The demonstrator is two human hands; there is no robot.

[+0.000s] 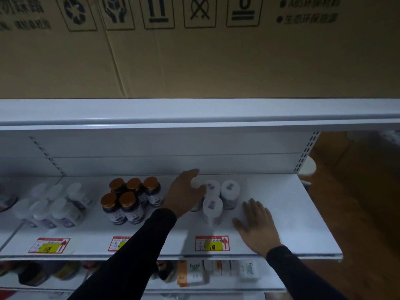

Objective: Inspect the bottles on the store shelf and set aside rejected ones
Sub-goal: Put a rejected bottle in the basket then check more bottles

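Head view of a white store shelf [281, 213] beneath a large cardboard carton [194, 57] printed with handling symbols, which stands on the shelf above both hands. The left hand [186, 191], in a dark sleeve [134, 252], reaches in with its fingers curved around a white-capped bottle [195, 185] at the back left of a small cluster; that bottle is largely hidden by the hand, so whether the grip has closed on it cannot be told. Three more white-capped bottles [213, 205] stand upright just right of this hand, between the two hands. The right hand [257, 224] lies flat, palm down, fingers straight and spread, on bare shelf surface just right of the cluster, holding nothing. Left of the left hand stand five dark bottles with copper-coloured caps [129, 198], and farther left a blurred group of pale clear-capped bottles [56, 204]. On the shelf front, near the right wrist, a red-and-yellow price tag [212, 243] reads 118; a similar tag [49, 245] sits far left. Below the forearms, a lower shelf holds boxed goods [194, 273].
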